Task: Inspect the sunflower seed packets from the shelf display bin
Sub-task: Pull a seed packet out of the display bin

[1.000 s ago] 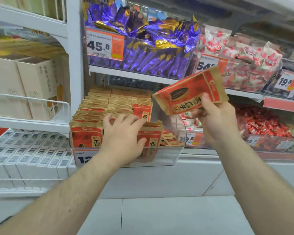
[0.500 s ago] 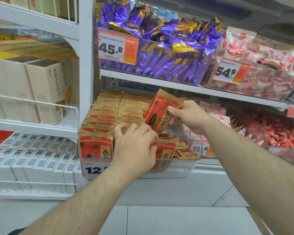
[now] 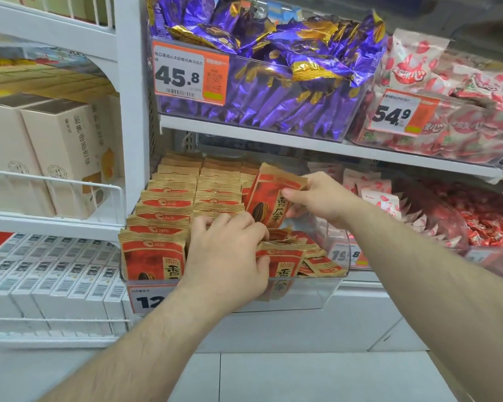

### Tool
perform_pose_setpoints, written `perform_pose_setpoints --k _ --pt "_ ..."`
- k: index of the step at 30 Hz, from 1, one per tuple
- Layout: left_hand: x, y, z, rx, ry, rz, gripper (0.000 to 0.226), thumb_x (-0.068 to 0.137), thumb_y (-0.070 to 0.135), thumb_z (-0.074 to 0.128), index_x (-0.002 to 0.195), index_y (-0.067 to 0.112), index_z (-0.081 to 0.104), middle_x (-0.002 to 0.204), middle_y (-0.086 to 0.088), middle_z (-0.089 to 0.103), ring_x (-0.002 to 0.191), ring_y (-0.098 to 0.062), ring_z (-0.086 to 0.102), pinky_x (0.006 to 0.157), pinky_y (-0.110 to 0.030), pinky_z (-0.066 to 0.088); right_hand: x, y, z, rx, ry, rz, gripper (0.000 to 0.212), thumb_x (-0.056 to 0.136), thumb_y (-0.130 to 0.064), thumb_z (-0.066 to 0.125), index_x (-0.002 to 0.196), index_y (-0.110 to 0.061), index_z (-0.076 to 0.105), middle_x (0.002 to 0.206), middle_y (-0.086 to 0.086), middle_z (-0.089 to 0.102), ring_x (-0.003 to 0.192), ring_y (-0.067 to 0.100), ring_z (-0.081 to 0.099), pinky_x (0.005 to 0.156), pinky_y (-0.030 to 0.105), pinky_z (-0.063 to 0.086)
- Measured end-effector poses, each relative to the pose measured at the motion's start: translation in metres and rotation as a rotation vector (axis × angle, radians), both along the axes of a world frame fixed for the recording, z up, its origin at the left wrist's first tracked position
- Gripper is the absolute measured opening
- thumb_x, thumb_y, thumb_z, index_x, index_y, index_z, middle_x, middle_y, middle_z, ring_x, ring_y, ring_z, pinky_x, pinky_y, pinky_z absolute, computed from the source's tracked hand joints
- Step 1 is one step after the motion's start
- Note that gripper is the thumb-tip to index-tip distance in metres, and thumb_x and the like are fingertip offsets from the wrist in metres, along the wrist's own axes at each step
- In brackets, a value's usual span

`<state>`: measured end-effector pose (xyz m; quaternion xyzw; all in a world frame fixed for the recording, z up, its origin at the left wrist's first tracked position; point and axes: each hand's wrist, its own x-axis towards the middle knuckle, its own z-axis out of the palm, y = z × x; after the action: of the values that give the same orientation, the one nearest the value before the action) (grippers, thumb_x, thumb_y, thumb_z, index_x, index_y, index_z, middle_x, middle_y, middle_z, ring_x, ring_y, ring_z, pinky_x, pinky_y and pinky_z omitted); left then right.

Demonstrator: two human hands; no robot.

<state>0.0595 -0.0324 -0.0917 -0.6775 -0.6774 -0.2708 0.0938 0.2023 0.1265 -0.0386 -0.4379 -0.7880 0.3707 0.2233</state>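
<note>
Between the upper shelf board (image 3: 302, 142) and the upright packet rows (image 3: 186, 192) an open gap gives entry into the clear bin (image 3: 317, 297), while 2 hands, the left hand (image 3: 227, 256) and right hand (image 3: 320, 198), and the held packet (image 3: 269, 201) crowd its front-right part.

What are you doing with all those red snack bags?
A person is looking through sunflower seed packets in a clear display bin on a shop shelf. The right hand pinches one red-and-tan packet by its top edge and holds it tilted over the bin's right side. The left hand reaches into the bin, fingers curled around the front packets. Neat rows of more packets fill the left part. Purple sweets sit in the bin above.
</note>
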Motion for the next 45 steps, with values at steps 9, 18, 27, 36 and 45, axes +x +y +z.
perform_pose_setpoints --k 9,18,27,36,45 --pt "0.001 0.0 -0.001 -0.023 0.007 0.009 0.032 0.08 0.048 0.058 0.104 0.031 0.071 0.102 0.012 0.057 0.1 -0.017 0.053 0.087 -0.042 0.029 -0.023 0.008 -0.017 -0.058 -0.241 0.052 0.018 0.101 -0.022 0.055 0.094 -0.016 0.07 0.086 0.002 0.076 0.073 0.012 0.071 0.079 0.031 0.06" --pt "0.001 -0.001 -0.001 -0.021 0.014 0.014 0.035 0.08 0.049 0.058 0.108 0.031 0.069 0.108 0.011 0.059 0.104 -0.017 0.054 0.089 -0.041 0.027 -0.025 0.009 -0.021 0.072 -0.42 -0.11 0.032 0.088 -0.048 0.068 0.09 -0.016 0.073 0.085 0.0 0.074 0.081 0.016 0.07 0.079 0.036 0.058" --pt "0.0 -0.002 0.002 -0.061 0.012 0.002 0.038 0.091 0.052 0.052 0.125 0.036 0.057 0.124 0.016 0.05 0.119 -0.012 0.043 0.099 -0.039 0.022 -0.013 -0.011 -0.005 -0.212 -0.082 0.026 0.029 0.08 -0.049 0.074 0.101 -0.029 0.072 0.108 -0.004 0.074 0.107 0.013 0.064 0.09 0.037 0.048" --pt "0.0 -0.001 0.005 -0.093 0.037 0.009 0.039 0.091 0.053 0.051 0.125 0.035 0.057 0.124 0.015 0.049 0.118 -0.014 0.043 0.1 -0.041 0.025 -0.017 -0.022 -0.026 0.145 -0.109 -0.149 0.009 0.093 -0.023 0.067 0.086 -0.027 0.071 0.084 -0.005 0.073 0.081 0.017 0.069 0.081 0.047 0.059" --pt "0.001 0.0 0.005 -0.09 0.06 0.023 0.038 0.09 0.053 0.051 0.123 0.034 0.058 0.12 0.012 0.049 0.117 -0.016 0.045 0.099 -0.042 0.027 0.01 -0.041 0.006 0.253 0.684 -0.616 0.012 0.09 -0.019 0.063 0.078 -0.022 0.064 0.077 -0.001 0.071 0.078 0.023 0.071 0.075 0.051 0.06"
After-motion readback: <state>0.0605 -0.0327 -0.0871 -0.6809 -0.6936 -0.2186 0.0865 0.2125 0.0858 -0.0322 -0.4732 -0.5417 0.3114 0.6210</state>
